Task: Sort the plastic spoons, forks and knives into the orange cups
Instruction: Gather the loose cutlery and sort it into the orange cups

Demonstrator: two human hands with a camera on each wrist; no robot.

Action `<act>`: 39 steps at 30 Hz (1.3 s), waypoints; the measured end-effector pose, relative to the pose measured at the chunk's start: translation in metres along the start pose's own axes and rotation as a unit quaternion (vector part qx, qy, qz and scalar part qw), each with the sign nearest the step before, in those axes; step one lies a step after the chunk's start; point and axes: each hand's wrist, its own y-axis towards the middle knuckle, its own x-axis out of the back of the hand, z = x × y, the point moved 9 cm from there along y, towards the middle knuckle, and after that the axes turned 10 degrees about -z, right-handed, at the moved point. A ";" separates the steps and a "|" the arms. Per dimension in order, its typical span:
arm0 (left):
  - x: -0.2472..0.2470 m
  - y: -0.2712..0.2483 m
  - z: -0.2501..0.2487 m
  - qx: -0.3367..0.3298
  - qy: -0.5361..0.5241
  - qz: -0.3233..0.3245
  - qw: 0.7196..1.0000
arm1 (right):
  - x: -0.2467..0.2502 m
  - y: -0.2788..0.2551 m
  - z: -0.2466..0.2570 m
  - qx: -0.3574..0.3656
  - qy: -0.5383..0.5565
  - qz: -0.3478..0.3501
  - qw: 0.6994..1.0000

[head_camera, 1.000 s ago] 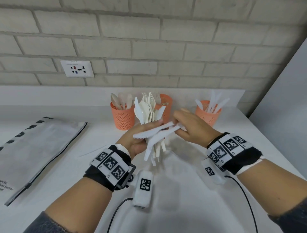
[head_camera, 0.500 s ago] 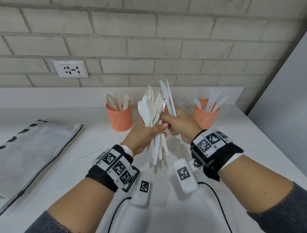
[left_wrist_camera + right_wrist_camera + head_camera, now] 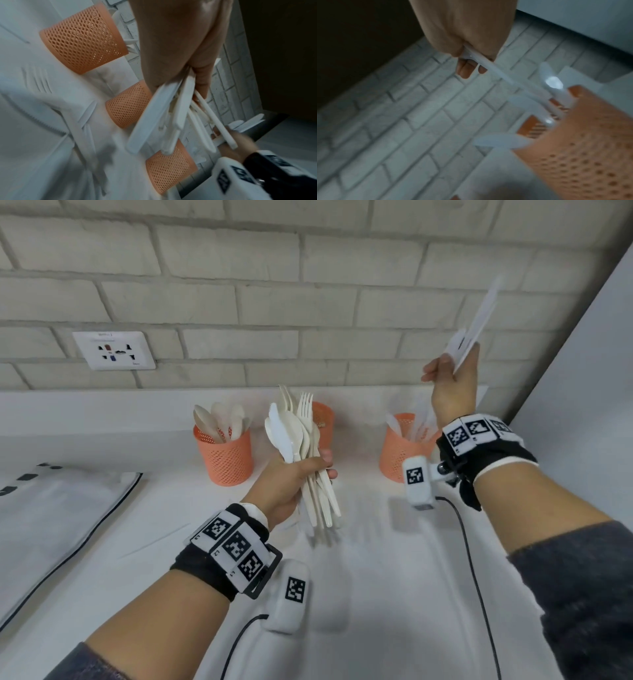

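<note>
My left hand (image 3: 301, 474) grips a mixed bundle of white plastic cutlery (image 3: 301, 433) upright over the table, in front of the middle orange cup (image 3: 323, 419); the bundle's handles (image 3: 154, 121) fan out below the fist in the left wrist view. My right hand (image 3: 452, 378) is raised above the right orange cup (image 3: 399, 450), which holds knives, and it pinches two white knives (image 3: 476, 326) pointing up and right. In the right wrist view a knife (image 3: 505, 78) runs from the fingers toward that cup (image 3: 582, 142). The left orange cup (image 3: 227, 457) holds spoons.
A grey zip bag (image 3: 51, 525) lies at the left of the white table (image 3: 359, 577). A wall socket (image 3: 114, 350) sits on the brick wall. A grey panel (image 3: 589, 405) closes the right side. Cables run from both wrist units.
My right hand pulled the two knives out of the bundle and lifted them up and to the right, above the right cup. The left hand kept the rest of the bundle.
</note>
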 end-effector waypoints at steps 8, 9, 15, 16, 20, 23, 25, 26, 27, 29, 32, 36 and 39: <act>-0.011 0.007 0.002 0.014 -0.005 0.038 0.999 | -0.016 -0.001 -0.099 -0.136 -0.062 0.069 0.986; -0.011 0.008 0.002 0.015 -0.006 0.043 0.999 | -0.018 -0.001 -0.104 -0.149 -0.076 0.080 0.983; -0.010 0.008 0.004 0.023 0.007 0.016 1.000 | -0.025 0.003 -0.073 -0.049 -0.175 0.132 0.974; -0.009 0.009 0.005 0.025 0.009 0.006 1.000 | -0.025 0.003 -0.057 0.006 -0.197 0.124 0.973; -0.001 0.012 0.009 0.012 0.026 -0.062 0.998 | -0.037 -0.030 0.018 0.170 -0.146 0.127 0.966; 0.000 0.012 0.006 -0.033 0.054 -0.096 0.993 | -0.068 -0.095 0.050 0.154 -0.089 0.287 0.941; -0.001 0.010 0.003 -0.068 0.097 -0.104 0.987 | -0.083 -0.134 0.048 0.118 -0.120 0.383 0.908; -0.002 0.009 0.000 -0.086 0.114 -0.109 0.984 | -0.088 -0.148 0.044 0.100 -0.141 0.414 0.894; -0.002 0.007 -0.003 -0.104 0.123 -0.116 0.980 | -0.090 -0.158 0.040 0.092 -0.154 0.431 0.884; -0.001 0.005 -0.007 -0.126 0.114 -0.135 0.976 | -0.093 -0.169 0.039 0.101 -0.149 0.429 0.885; 0.000 0.000 -0.012 -0.146 0.117 -0.152 0.970 | -0.093 -0.173 0.039 0.076 -0.122 0.395 0.907; 0.003 0.003 -0.004 -0.126 0.180 -0.107 0.970 | -0.087 -0.163 0.048 0.005 -0.077 0.363 0.929; 0.003 0.004 0.009 -0.080 0.169 -0.067 0.980 | -0.072 -0.127 0.068 0.013 -0.029 0.278 0.960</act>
